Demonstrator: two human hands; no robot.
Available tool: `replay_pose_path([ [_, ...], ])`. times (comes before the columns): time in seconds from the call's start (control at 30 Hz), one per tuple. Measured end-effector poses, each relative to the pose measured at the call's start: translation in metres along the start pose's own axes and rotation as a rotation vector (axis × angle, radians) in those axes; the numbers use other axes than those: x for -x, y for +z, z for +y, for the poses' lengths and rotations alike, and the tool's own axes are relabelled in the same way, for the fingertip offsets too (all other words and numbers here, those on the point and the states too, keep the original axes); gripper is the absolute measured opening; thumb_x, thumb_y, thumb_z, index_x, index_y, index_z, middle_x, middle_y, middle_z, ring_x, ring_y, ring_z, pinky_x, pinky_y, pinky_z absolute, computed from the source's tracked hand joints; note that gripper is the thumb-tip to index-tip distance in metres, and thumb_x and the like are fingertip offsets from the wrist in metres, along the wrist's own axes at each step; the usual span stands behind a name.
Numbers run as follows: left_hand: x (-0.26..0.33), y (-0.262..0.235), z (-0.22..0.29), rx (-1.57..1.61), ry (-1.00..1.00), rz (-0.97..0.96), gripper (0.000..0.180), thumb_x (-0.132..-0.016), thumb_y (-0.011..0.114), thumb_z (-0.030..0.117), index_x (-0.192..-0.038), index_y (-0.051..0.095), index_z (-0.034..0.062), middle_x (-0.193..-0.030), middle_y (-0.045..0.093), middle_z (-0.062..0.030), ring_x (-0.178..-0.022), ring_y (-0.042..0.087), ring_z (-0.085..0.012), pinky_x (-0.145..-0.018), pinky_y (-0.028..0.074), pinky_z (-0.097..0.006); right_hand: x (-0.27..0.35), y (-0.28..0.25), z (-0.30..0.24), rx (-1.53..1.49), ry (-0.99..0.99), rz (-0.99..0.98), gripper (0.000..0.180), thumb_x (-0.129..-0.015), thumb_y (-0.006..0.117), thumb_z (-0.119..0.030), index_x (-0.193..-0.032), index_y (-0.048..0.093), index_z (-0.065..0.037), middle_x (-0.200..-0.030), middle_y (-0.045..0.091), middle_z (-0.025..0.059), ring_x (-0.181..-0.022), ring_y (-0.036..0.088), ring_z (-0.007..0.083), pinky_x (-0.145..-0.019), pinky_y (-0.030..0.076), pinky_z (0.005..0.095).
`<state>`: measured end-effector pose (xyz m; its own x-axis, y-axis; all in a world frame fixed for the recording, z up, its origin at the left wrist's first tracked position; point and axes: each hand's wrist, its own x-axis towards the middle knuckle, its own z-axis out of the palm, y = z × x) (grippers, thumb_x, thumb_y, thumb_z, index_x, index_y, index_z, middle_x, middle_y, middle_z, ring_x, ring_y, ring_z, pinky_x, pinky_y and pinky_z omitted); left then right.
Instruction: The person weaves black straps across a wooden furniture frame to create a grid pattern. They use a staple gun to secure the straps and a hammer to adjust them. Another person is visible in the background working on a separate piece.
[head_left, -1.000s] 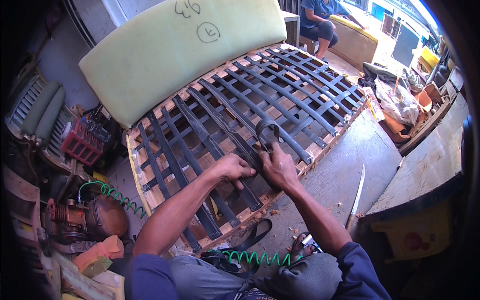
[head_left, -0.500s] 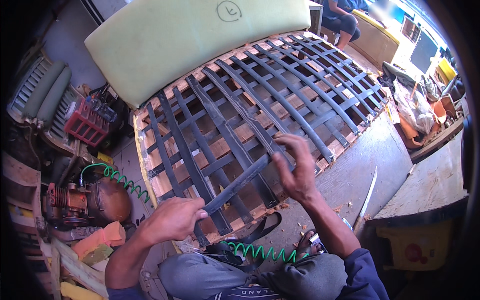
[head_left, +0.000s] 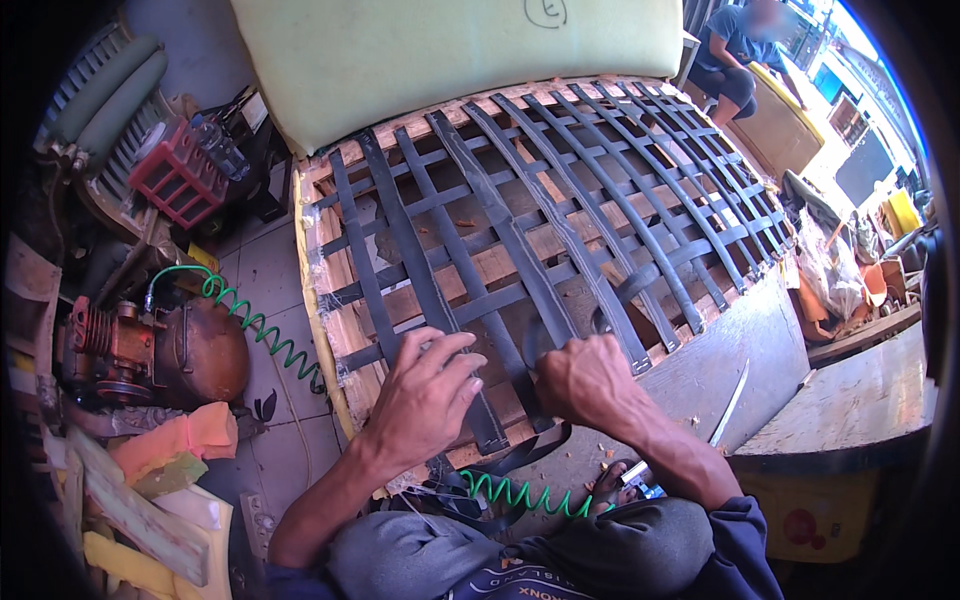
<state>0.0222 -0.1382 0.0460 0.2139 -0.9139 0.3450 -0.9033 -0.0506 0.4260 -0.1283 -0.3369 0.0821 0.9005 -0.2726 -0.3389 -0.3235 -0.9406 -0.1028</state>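
A wooden seat frame [head_left: 357, 392] is strung with a lattice of black webbing straps [head_left: 470, 290], running lengthwise and crosswise. Near its front edge my right hand [head_left: 590, 385] is closed, knuckles up, round a loose black strap [head_left: 640, 280] that curls in a loop and passes among the lengthwise straps. Motion smears the part of the strap beside the fist. My left hand [head_left: 425, 395] hovers over the front left straps, its fingers bent and apart, holding nothing. Black strap also hangs in loops below the frame's front edge, between my knees.
A pale foam-covered backrest [head_left: 450, 60] rises behind the frame. At the left stand a rusty compressor [head_left: 200, 345] with a green coiled hose [head_left: 265, 325] and a red crate [head_left: 180, 175]. A long blade [head_left: 732, 402] leans at the right. Another person [head_left: 735, 60] sits at the far right.
My left hand has let go of the strap and opened. My right hand has closed and come down nearer the front edge. The view has shifted slightly, with the frame appearing farther right.
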Motion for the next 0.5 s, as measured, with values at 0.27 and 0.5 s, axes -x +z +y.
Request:
replay_pose_path([
  [0.27, -0.036, 0.018, -0.001, -0.039, -0.176, -0.326, 0.053, -0.087, 0.08, 0.029, -0.131, 0.064, 0.0038, -0.129, 0.065, -0.0106, -0.127, 0.045, -0.0362, -0.109, 0.034, -0.05, -0.032, 0.002, 0.042, -0.397, -0.164, -0.156, 0.037, -0.098, 0.062, -0.04, -0.121, 0.078, -0.016, -0.106, 0.077, 0.0188, -0.104, 0.073, 0.0375, -0.093, 0.056, 0.0476],
  [0.5, -0.049, 0.013, -0.001, -0.018, -0.107, -0.384, 0.029, -0.089, 0.078, 0.032, -0.091, 0.077, 0.0032, -0.105, 0.066, -0.0072, -0.11, 0.047, -0.0292, -0.098, 0.031, -0.046, -0.009, -0.002, 0.029, -0.461, -0.125, 0.168, 0.027, -0.096, 0.073, -0.031, -0.113, 0.078, -0.011, -0.099, 0.071, 0.0167, -0.097, 0.071, 0.0358, -0.088, 0.054, 0.0496],
])
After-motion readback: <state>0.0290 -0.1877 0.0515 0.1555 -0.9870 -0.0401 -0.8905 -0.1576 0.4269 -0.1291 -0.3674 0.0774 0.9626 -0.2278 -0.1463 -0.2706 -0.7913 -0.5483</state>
